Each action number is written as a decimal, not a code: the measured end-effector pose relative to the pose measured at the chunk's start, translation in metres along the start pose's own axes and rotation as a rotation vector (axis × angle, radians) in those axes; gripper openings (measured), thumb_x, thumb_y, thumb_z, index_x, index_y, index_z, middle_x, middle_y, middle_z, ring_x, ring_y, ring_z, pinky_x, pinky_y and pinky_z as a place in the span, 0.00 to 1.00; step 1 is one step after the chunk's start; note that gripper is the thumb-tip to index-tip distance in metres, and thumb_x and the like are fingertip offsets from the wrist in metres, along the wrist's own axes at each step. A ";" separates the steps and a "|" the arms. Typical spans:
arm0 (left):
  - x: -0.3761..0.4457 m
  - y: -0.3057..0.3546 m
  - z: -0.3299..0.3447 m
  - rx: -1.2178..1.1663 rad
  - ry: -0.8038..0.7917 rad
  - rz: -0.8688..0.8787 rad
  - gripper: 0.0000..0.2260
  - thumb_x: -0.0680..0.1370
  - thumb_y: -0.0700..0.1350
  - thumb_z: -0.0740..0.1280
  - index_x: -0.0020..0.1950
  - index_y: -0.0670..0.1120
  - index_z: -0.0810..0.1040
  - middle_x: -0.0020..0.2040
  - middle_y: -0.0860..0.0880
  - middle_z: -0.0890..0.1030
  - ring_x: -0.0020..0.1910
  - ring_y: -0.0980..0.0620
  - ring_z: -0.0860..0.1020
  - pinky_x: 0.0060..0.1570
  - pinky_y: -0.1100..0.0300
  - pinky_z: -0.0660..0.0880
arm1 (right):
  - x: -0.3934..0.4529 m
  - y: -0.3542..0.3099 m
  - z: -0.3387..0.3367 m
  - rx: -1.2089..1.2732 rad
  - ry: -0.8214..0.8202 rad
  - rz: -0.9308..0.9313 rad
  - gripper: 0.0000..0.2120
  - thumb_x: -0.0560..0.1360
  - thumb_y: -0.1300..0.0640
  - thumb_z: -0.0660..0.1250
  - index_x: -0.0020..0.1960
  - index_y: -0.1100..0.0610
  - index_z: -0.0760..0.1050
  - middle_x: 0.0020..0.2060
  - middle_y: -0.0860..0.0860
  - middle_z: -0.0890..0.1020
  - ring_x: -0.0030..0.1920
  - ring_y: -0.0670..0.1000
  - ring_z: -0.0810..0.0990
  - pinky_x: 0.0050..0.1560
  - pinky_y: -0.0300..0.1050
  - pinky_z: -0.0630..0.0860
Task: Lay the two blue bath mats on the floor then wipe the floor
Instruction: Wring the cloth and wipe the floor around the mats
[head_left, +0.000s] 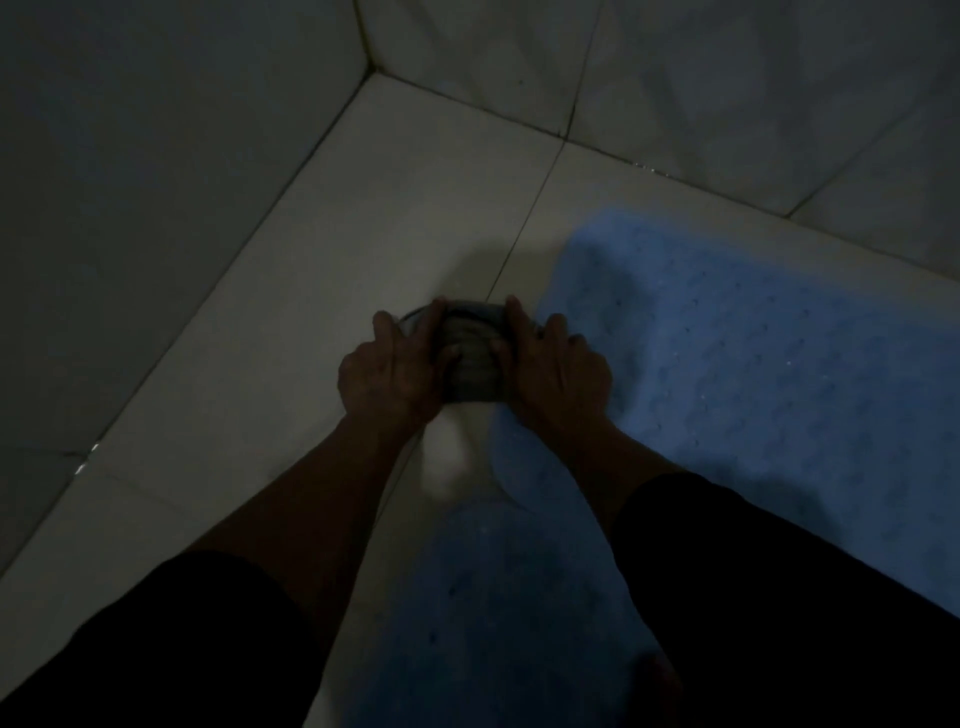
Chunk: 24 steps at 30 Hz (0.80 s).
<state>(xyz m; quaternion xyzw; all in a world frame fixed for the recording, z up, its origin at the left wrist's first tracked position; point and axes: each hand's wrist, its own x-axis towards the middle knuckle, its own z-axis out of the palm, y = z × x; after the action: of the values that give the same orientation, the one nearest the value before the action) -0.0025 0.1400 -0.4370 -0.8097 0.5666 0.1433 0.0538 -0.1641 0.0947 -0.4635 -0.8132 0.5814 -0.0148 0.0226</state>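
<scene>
Two blue bath mats lie on the white tiled floor (291, 332). The larger blue mat (753, 374) spreads across the right side. A second blue mat (493, 597) lies at the bottom centre between my forearms. A bunched grey cloth (470, 364) rests on the floor at the centre, beside the larger mat's left edge. My left hand (389, 369) presses on the cloth's left side and my right hand (556, 364) on its right side, fingers curled over it. The room is dim.
Two tiled walls meet in a corner (370, 73) at the top centre, close behind the cloth. The left wall (130, 182) runs diagonally down to the left. Water drops glint along the right wall's base (649, 167). Dark sleeves cover my upper forearms.
</scene>
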 end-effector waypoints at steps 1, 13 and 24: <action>0.007 0.004 -0.002 -0.004 -0.006 -0.001 0.30 0.81 0.66 0.53 0.81 0.63 0.47 0.71 0.37 0.64 0.53 0.36 0.79 0.47 0.50 0.74 | 0.007 0.002 0.004 -0.009 0.052 0.019 0.25 0.79 0.42 0.54 0.71 0.50 0.73 0.48 0.58 0.82 0.35 0.60 0.80 0.29 0.45 0.71; 0.055 0.041 -0.015 0.033 -0.044 -0.081 0.29 0.81 0.67 0.50 0.80 0.65 0.46 0.70 0.39 0.64 0.52 0.36 0.79 0.45 0.51 0.70 | 0.054 0.030 0.011 0.037 0.043 0.055 0.28 0.73 0.39 0.66 0.71 0.47 0.71 0.52 0.57 0.79 0.45 0.60 0.79 0.29 0.46 0.71; 0.073 0.064 -0.031 0.144 -0.123 -0.152 0.29 0.81 0.66 0.51 0.79 0.66 0.43 0.69 0.39 0.64 0.53 0.36 0.79 0.44 0.50 0.71 | 0.068 0.023 0.016 0.182 -0.039 0.196 0.26 0.78 0.39 0.56 0.73 0.45 0.68 0.57 0.57 0.79 0.54 0.60 0.80 0.37 0.50 0.75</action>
<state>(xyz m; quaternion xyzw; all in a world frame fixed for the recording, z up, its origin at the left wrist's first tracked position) -0.0335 0.0438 -0.4240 -0.8340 0.5080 0.1472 0.1572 -0.1634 0.0236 -0.4811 -0.7471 0.6539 -0.0493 0.1088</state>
